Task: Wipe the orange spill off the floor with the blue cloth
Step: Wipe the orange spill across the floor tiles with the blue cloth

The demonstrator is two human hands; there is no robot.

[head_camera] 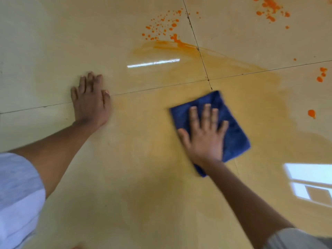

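While the wipe is under way, these are the points of risk, largest thing first.

Floor: glossy pale tile with dark grout lines crossing near the middle; it looks wet across a wide patch, so a bracing palm or a knee could slide on it.

Smeared film: a thin orange wash spreads from the near middle out to the right and far side. My judgement is that the liquid is being pushed about as much as lifted; more passes with a loaded cloth would widen the stain and work colour into the grout.

Blue cloth: folded into a rough rectangle, flat on the floor right of centre, inside the film. Once soaked it may only streak; refolding to a clean face would help. It could also bunch up or slip from under the palm on a fast stroke.

Right hand: spread flat, fingers extended, pressing down on the cloth rather than gripping it; its edges are blurred, so it is likely mid-stroke.

Left hand: open, palm down on bare tile at the left, holding nothing and taking weight. It sits just beside the film's edge, where it could pick up orange or skid.

Far droplets: thick spots, not yet wiped, with another cluster at far right. Reaching them means leaning over the wet patch.

Right-side drops: few, small, easy to miss.
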